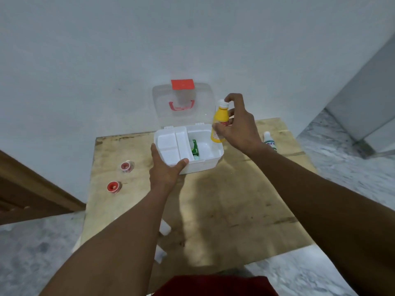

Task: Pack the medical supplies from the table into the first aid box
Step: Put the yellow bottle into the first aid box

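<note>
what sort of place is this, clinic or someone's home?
Probably a plain room in a home or a makeshift setup, not a clinic. The signs are a bare plywood table pushed against a blank white wall and a marbled grey stone floor.

A plywood table (213, 210) stands against a pale wall (85, 60) on grey marbled floor (32, 253).

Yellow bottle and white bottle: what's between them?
Head view: the right hand, holding the yellow bottle, lies between it and the white bottle.
</note>
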{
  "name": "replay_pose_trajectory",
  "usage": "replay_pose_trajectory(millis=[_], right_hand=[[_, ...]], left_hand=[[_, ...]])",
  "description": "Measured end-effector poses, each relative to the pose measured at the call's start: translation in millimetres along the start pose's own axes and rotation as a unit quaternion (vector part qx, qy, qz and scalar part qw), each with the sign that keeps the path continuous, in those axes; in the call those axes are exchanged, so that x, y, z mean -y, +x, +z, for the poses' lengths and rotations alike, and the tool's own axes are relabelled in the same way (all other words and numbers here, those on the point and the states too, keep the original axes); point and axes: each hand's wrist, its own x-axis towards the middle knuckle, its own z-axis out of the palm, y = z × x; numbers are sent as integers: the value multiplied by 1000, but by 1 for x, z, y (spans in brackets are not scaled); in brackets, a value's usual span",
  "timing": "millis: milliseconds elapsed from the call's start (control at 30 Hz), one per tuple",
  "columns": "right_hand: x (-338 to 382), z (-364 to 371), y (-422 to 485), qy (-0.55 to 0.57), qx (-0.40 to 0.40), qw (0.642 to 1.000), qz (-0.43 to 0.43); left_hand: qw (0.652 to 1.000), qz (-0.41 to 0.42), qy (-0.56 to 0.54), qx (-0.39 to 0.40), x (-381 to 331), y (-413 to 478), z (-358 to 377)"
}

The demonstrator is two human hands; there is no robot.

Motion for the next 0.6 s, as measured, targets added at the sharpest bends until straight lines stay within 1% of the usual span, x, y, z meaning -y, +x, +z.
replay_pose_trajectory(millis=[167, 267, 367, 600], right_hand=[[-4, 22, 3, 14, 20, 1000, -18], [-14, 35, 6, -2, 15, 999, -36], [-26, 46, 11, -8, 10, 999, -35], [-50, 67, 24, -30, 27, 996, -76]], left_hand=[[1000, 3, 5, 4, 1, 5, -4], [1000, 6, 0, -3, 3, 6, -2], [1000, 10, 3, -6, 3, 6, -2], [1000, 5, 21, -15, 8, 11, 1]])
